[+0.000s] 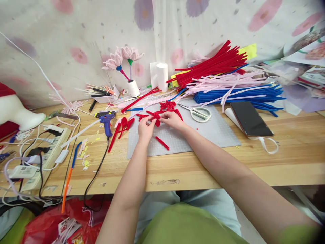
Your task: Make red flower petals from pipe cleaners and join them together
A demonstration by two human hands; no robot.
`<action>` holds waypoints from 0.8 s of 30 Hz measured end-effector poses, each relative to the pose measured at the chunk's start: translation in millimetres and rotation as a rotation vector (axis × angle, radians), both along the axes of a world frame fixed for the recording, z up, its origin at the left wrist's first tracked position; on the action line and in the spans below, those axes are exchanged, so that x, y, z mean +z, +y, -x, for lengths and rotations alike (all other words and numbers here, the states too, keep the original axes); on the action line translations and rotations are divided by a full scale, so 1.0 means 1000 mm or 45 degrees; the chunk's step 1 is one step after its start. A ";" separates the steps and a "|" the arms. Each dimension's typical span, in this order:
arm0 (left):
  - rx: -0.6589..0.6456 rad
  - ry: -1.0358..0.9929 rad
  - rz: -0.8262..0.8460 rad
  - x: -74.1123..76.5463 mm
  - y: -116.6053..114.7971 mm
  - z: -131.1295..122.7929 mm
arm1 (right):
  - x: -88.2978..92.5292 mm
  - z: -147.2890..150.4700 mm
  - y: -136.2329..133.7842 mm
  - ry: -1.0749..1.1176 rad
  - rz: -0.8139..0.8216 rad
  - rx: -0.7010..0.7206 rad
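Between my two hands, above the grey cutting mat [215, 134], is a red petal bent from fuzzy pipe cleaner [156, 119]. My left hand [146, 127] pinches its left side, and the fingers of my right hand [170, 119] close on its right side. Behind them lies a heap of curled red pipe cleaner pieces [168, 105]. One short red piece [161, 143] rests on the mat in front. Left of my left hand are several finished red petals [124, 123]. White-handled scissors [200, 114] lie to the right of my right hand.
A blue glue gun [107, 123] stands at the left, its black cord trailing off the table edge. Bundles of red [210, 69], pink and blue pipe cleaners [236, 95] are piled at the back right. A phone [251, 118] rests at right; a power strip [48, 159] is far left.
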State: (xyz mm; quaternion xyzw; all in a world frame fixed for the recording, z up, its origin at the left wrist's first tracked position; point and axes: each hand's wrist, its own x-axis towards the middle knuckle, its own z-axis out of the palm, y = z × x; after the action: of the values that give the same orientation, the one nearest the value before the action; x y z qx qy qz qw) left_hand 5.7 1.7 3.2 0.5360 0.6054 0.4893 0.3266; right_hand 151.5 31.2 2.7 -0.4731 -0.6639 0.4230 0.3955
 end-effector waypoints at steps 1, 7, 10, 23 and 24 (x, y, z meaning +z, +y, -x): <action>-0.001 0.016 -0.012 0.000 0.001 0.002 | 0.001 0.000 -0.001 0.011 0.019 0.043; -0.013 -0.196 0.137 -0.003 0.001 -0.004 | 0.002 0.003 -0.005 -0.025 -0.040 0.075; 0.010 -0.335 0.207 -0.002 0.001 -0.008 | 0.001 0.002 -0.005 -0.053 -0.068 0.055; 0.188 -0.568 0.192 0.002 0.001 -0.011 | -0.003 0.011 -0.005 -0.062 -0.100 0.008; 0.155 -0.525 0.193 0.001 0.001 -0.011 | -0.003 0.011 -0.004 -0.090 -0.113 -0.040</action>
State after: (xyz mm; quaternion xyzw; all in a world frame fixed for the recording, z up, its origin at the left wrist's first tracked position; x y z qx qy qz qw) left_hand 16.7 2.4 4.7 0.3612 0.5920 0.5605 0.4526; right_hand 140.5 27.0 -0.7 -0.4801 -0.6880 0.3700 0.3990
